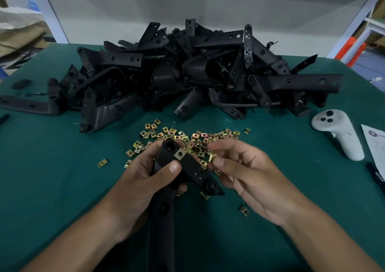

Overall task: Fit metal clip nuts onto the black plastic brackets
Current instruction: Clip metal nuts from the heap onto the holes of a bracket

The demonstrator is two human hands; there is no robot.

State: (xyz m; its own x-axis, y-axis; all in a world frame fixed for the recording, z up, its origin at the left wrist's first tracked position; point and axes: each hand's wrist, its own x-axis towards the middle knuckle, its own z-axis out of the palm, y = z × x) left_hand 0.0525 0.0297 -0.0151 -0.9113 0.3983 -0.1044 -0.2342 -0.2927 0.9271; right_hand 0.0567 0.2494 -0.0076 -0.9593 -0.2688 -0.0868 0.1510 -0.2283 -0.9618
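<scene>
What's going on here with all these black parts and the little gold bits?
A person is fitting small metal clip nuts onto black plastic brackets. The left hand grips one bracket, which already has a clip nut on its edge. The right hand pinches another clip nut beside it. Loose nuts lie scattered on the green table, with a big pile of brackets behind.

This looks like a factory assembly station: a bench (pixel 52 167) under a green cutting mat, a big heap of identical black plastic brackets (pixel 187 74) at 12 o'clock, loose metal clip nuts (pixel 187 138) scattered before it, cardboard boxes (pixel 18 36) at 10 o'clock.
</scene>
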